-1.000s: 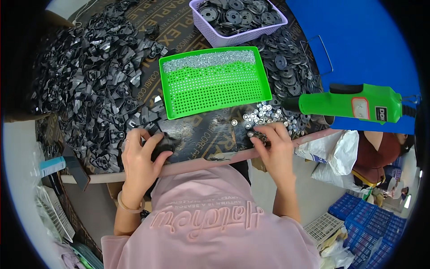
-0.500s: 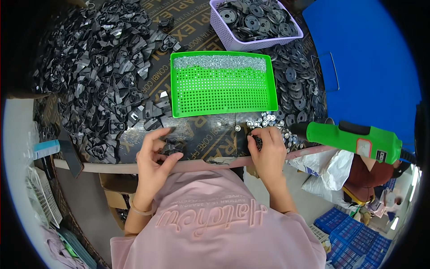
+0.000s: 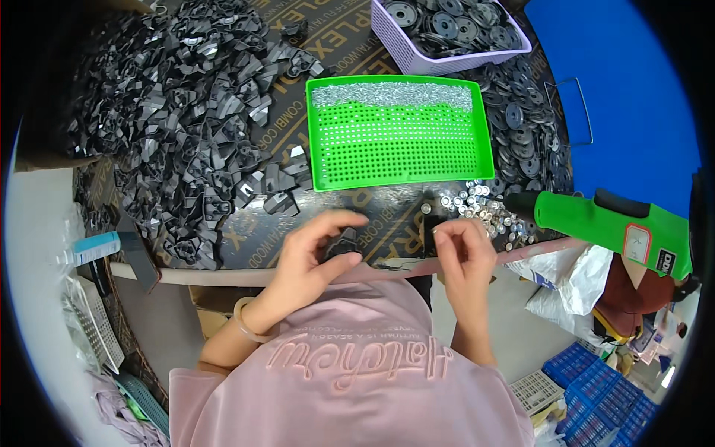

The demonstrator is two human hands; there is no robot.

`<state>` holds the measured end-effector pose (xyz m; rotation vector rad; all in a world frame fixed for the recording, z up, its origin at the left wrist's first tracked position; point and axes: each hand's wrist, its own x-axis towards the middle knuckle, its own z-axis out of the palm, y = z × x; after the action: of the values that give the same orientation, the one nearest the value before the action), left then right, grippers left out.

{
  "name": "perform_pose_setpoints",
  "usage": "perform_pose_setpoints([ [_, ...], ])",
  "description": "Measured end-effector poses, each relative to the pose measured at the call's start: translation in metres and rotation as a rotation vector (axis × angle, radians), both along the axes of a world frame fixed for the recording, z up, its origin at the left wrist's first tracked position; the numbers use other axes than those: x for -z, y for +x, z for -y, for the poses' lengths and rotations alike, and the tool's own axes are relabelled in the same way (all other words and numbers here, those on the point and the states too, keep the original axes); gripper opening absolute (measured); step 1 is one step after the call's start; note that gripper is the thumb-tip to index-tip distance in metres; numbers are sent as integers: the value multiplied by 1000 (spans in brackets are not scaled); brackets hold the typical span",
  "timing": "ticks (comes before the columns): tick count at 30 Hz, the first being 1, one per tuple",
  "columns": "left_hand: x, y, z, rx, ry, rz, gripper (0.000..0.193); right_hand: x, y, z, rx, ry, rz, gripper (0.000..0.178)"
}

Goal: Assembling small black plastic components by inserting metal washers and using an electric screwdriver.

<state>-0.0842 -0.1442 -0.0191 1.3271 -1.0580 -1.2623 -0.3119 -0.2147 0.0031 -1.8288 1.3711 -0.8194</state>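
My left hand (image 3: 316, 257) curls its fingers and thumb around a black plastic part (image 3: 344, 244) just above the table's near edge. To its right, my right hand (image 3: 468, 249) pinches a small silvery metal piece (image 3: 436, 231) between thumb and fingertips; its exact shape is too small to make out. Small round metal pieces (image 3: 477, 203) lie scattered just beyond my right hand. Past both hands sits a green perforated tray (image 3: 402, 184), with many tiny silvery metal bits (image 3: 395, 95) heaped along its far side.
A large heap of black angular plastic parts (image 3: 201, 127) covers the table's left. Black discs (image 3: 514, 115) are piled right of the tray, and more fill a lilac basket (image 3: 417, 65) behind. A green power tool (image 3: 611, 223) with a black nose juts in from the right.
My left hand has moved right, closer to the right hand, with the black part. My right hand has shifted slightly right, and a small metal piece now shows in its pinch.
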Motion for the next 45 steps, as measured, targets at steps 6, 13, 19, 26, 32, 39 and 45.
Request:
perform_pose_setpoints([
  [6, 4, -6, 0, 68, 75, -336, 55, 0, 31, -11, -159, 253, 273, 7],
  [13, 1, -6, -7, 15, 85, -469, 57, -3, 48, -1, -316, 283, 142, 9],
  [19, -1, -2, -2, 44, 41, -369, 55, 9, 49, 0, -281, 369, 240, 9],
  [26, 3, -6, 3, 59, 69, -350, 57, 12, 48, -5, -235, 387, 214, 7],
  [32, 11, -7, -1, 45, 93, -344, 59, 16, 53, -6, -196, 347, 246, 11],
  [39, 11, -14, -3, 2, 29, -423, 59, 19, 50, -3, -190, 450, 371, 20],
  [45, 2, -12, -1, 39, 70, -475, 61, 18, 46, -3, -267, 467, 441, 19],
])
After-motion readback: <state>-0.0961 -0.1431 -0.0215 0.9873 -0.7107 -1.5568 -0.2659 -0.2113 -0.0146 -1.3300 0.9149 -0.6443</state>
